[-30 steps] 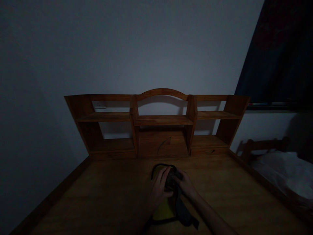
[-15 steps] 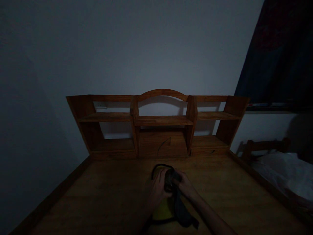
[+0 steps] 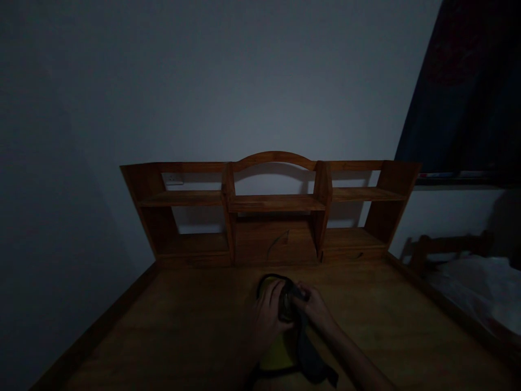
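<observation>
A yellow pouch with dark trim (image 3: 277,354) lies on a wooden desk (image 3: 171,326) in dim light. A dark strap or flap (image 3: 310,357) trails from it toward the near edge. My left hand (image 3: 268,317) rests on the pouch's far end with fingers curled over a small dark part (image 3: 285,308). My right hand (image 3: 315,309) pinches the same dark part from the right. The two hands almost touch. What the dark part is, I cannot make out.
A wooden shelf unit (image 3: 272,209) with an arched top stands at the back of the desk against a grey wall. To the right are a dark curtain (image 3: 468,92), a wooden rail (image 3: 443,247) and pale bedding (image 3: 480,293).
The hands stay on the pouch's dark part with only small finger shifts. The whole scene has slid slightly right and down in view as my head moved.
</observation>
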Demonstrator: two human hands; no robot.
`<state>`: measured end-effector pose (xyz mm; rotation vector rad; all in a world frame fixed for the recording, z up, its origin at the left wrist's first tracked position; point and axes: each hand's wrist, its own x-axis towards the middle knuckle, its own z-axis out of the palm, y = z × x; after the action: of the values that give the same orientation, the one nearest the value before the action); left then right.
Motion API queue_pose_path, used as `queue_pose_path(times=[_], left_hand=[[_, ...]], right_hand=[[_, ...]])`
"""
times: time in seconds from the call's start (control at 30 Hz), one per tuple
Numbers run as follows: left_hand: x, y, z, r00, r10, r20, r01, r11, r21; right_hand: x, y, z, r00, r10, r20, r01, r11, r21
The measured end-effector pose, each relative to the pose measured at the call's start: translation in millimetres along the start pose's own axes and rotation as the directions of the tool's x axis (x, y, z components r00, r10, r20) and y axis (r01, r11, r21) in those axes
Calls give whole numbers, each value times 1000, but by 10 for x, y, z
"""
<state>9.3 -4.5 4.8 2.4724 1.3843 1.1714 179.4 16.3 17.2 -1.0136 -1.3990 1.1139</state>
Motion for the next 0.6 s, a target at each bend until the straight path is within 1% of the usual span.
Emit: queue_pose_path(times=[0.17,0.23,0.33,0.43,0.53,0.6], left_hand=[[-8,7,9,996,8,-90,-7,1000,6],[-13,14,7,994,23,-109,-24,1000,-3],[-18,9,0,995,52,-84,-51,999,13],[-18,-33,14,994,85,-70,-81,994,68],[-19,-90,59,992,97,-82,-89,992,92],[-21,-108,85,993,88,-74,-83,995,62]], right_hand=[[17,-60,-40,998,-20,64,24,998,-59],[-1,-40,-40,997,-22,73,25,999,-37],[-47,37,-14,998,-3,65,-1,998,63],[-86,140,31,998,21,57,-29,989,143],[-109,226,53,995,76,60,-90,952,292],[-125,240,49,992,106,74,-126,915,383]])
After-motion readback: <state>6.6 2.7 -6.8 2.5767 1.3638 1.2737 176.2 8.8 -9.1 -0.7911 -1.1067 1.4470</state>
